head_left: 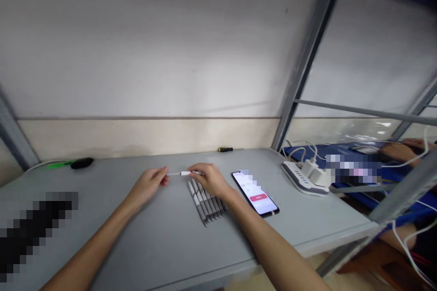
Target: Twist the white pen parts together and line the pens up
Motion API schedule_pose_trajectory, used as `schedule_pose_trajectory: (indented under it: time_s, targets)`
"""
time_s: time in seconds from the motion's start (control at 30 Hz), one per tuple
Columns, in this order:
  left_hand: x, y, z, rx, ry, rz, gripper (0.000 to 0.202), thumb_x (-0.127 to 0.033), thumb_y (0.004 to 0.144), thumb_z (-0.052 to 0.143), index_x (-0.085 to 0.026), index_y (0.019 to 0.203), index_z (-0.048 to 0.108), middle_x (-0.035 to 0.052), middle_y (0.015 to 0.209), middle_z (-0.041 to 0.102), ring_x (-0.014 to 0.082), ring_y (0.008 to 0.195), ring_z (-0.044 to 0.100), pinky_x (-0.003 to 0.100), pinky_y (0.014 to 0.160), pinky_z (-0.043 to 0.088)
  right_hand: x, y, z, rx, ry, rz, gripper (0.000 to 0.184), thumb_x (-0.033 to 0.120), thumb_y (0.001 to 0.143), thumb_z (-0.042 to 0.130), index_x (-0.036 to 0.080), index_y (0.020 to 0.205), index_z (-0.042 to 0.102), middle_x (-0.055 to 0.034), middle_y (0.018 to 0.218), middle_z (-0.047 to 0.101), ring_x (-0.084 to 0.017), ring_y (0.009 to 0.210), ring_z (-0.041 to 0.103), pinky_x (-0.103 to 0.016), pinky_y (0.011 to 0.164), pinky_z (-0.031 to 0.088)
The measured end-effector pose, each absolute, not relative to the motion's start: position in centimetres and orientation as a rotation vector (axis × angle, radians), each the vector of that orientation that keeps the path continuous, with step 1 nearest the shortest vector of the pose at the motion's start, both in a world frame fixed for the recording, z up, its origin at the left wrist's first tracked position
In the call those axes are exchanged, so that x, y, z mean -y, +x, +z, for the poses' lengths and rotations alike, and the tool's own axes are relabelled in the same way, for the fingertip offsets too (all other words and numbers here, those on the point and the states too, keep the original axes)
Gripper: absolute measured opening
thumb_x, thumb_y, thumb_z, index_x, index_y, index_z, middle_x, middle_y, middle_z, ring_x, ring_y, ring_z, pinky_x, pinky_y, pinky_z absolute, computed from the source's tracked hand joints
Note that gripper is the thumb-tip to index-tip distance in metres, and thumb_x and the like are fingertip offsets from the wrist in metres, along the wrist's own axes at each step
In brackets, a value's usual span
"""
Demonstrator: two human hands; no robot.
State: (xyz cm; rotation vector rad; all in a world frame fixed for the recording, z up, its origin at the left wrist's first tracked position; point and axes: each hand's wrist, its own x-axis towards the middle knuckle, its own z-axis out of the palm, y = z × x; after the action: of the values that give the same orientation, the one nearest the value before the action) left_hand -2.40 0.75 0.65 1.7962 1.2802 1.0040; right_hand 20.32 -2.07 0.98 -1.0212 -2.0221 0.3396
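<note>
A pen with a white barrel section [185,173] is held level just above the grey desk [160,241], spanning the gap between both hands. My left hand [153,183] pinches its thin, greyish end between thumb and fingers. On the other side, my right hand [210,178] is closed around the pen's silvery end. Whether the pen is in one piece or in parts I cannot make out. Below my right hand lies a row of several white-and-grey pens [200,204], side by side and slanted; my right hand and forearm partly cover them.
Right of the pens lies a lit phone [264,207], then a power strip [297,177] with white plugs and cables. A yellow-and-black screwdriver [226,149] and a black object [82,163] lie near the wall. Metal posts [288,118] flank the desk; another person's hand [398,152] is at far right.
</note>
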Motion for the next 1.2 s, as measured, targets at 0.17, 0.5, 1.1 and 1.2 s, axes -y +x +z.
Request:
schedule_pose_trajectory:
  time_s: [0.17,0.5,1.1,1.2]
  targets:
    - [-0.1,-2.6,1.6,-1.196,1.883,1.076,0.042,-0.057,0.072,0.060,-0.017,0.085,0.066,0.0040,0.083,0.066,0.0182,0.077,0.060,0.028,0.070,0.047,2.3,20.3,1.2,2.048,-1.051,0.339,0.025,0.028,0.092,0.047,0.020,0.093,0.071,-0.0027,0.082,0.070,-0.014,0.069,0.059,-0.022,0.065,0.040]
    - [-0.7,-2.5,0.8,-1.290,1.926,0.990,0.052,-0.063,0.080,0.044,-0.017,0.061,0.061,0.0013,0.060,0.061,0.0163,0.060,0.056,0.026,0.060,0.042,2.5,20.2,1.2,2.027,-1.042,0.363,0.025,0.030,0.092,0.047,0.020,0.092,0.070,-0.0034,0.084,0.070,-0.014,0.071,0.058,-0.023,0.067,0.041]
    - [-0.2,-2.3,1.0,-1.067,1.940,0.904,0.043,-0.055,0.085,0.045,-0.018,0.067,0.057,-0.0024,0.060,0.051,0.0120,0.058,0.047,0.023,0.059,0.036,2.6,20.5,1.8,1.919,-1.051,0.852,0.046,0.047,0.091,0.043,0.016,0.057,0.050,0.0028,0.052,0.048,-0.008,0.048,0.038,-0.021,0.049,0.032]
    - [-0.1,-2.4,1.5,-1.059,1.831,0.978,0.041,-0.054,0.084,0.048,-0.017,0.067,0.056,-0.0033,0.058,0.047,0.0112,0.057,0.043,0.023,0.057,0.034,2.7,20.6,2.1,1.871,-1.088,0.898,0.042,0.051,0.087,0.050,0.015,0.066,0.058,0.0027,0.055,0.049,-0.008,0.048,0.037,-0.021,0.047,0.029]
